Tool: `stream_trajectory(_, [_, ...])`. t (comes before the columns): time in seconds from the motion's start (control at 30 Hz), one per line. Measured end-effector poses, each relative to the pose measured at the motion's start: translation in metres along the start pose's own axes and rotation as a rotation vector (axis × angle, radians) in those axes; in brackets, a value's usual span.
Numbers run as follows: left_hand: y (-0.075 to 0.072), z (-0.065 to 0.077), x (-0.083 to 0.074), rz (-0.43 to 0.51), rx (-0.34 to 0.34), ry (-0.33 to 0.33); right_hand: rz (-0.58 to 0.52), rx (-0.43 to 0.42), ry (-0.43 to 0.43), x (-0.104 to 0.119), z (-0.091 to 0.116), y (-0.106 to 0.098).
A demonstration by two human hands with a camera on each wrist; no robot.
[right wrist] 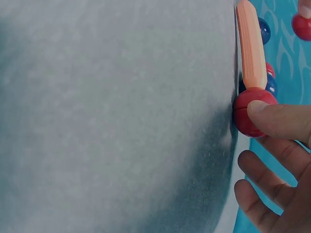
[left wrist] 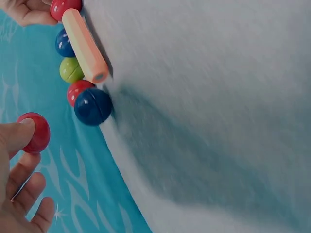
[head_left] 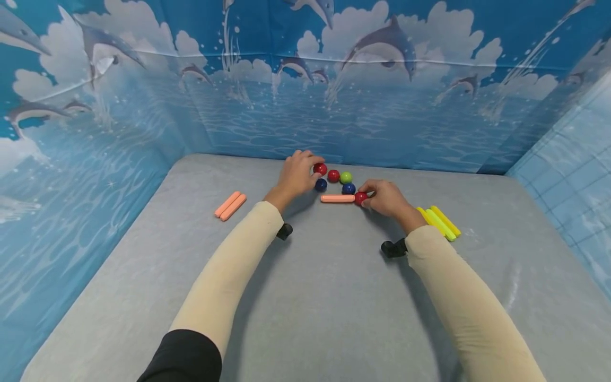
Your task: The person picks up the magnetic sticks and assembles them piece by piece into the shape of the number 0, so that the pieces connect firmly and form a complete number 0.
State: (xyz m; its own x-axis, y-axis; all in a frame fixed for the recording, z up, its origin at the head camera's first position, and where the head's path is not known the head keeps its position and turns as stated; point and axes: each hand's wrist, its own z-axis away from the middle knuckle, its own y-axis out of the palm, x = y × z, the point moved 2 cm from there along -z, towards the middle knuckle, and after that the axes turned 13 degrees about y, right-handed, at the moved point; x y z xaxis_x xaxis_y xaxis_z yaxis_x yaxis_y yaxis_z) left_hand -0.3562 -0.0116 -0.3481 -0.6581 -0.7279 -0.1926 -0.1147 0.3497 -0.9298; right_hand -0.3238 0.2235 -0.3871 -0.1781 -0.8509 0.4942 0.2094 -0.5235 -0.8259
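Note:
Between thumb and fingers, my left hand (head_left: 297, 176) pinches a red ball (left wrist: 38, 133) near the far side of the table. My right hand (head_left: 385, 198) grips another red ball (right wrist: 250, 112), which touches the right end of an orange stick (head_left: 337, 198). Behind that stick sit a dark blue ball (head_left: 321, 184) on the left and a second blue ball (head_left: 348, 188) on the right. A third red ball (head_left: 333, 175) and a green ball (head_left: 346, 177) lie farther back, between the hands.
Two orange sticks (head_left: 230, 206) lie side by side at the left. Several yellow sticks (head_left: 441, 222) lie beyond the right wrist, partly covered by the arm. A dolphin-print curtain (head_left: 296, 116) hangs along the far edge of the grey table (head_left: 324, 297).

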Motion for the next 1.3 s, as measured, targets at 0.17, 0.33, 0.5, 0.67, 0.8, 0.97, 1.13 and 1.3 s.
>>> stream_trajectory(0.17, [-0.007, 0.011, 0.008, 0.012, 0.01, -0.01, -0.006, 0.008, -0.007, -0.001, -0.001, 0.0])
stream_trajectory(0.33, [-0.011, 0.02, 0.015, 0.013, 0.048, -0.02, -0.014, 0.002, -0.018, -0.001, -0.002, 0.001])
stream_trajectory(0.5, [-0.008, 0.031, 0.02, 0.032, 0.077, -0.014, -0.013, -0.008, -0.024, -0.001, -0.001, 0.0])
stream_trajectory(0.67, [-0.001, 0.044, 0.023, 0.141, 0.111, -0.033, -0.025, -0.003, -0.024, -0.002, -0.001, 0.001])
stream_trajectory(0.8, [0.006, 0.051, 0.025, 0.204, 0.126, -0.059, -0.031, -0.005, -0.024, -0.003, -0.001, 0.001])
stream_trajectory(0.97, [0.012, 0.052, 0.025, 0.235, 0.121, -0.098, -0.038, -0.02, -0.029, -0.001, -0.002, 0.001])
stream_trajectory(1.13, [0.02, 0.048, 0.022, 0.274, 0.122, -0.169, -0.047, -0.023, -0.033, 0.0, -0.003, 0.003])
stream_trajectory(1.3, [0.026, 0.049, 0.024, 0.328, 0.123, -0.279, -0.067, -0.026, -0.047, 0.002, -0.003, 0.006])
